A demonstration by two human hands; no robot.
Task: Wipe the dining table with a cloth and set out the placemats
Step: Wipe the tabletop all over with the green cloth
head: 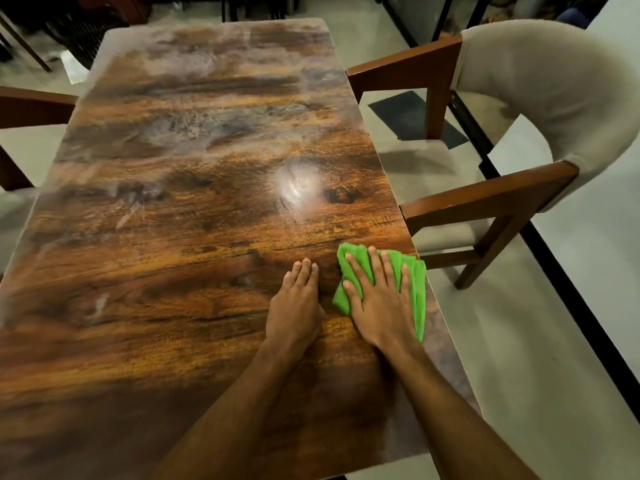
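Though streaky, glossy wooden table [173,237] beside cream-backed chair [540,81], pale floor [519,341].

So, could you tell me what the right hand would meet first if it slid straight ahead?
Nothing, seemingly: the right hand and green cloth face only table up to its far end; the chair sits off to the side.

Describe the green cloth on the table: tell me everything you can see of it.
The green cloth is bright, soft-looking, perhaps microfibre, bunched in loose folds. It lies on the wooden table at its right edge. The right hand presses flat on it, fingers spread, covering its middle; green shows past the fingertips and on both sides. The left hand rests on the table beside it, not on it.
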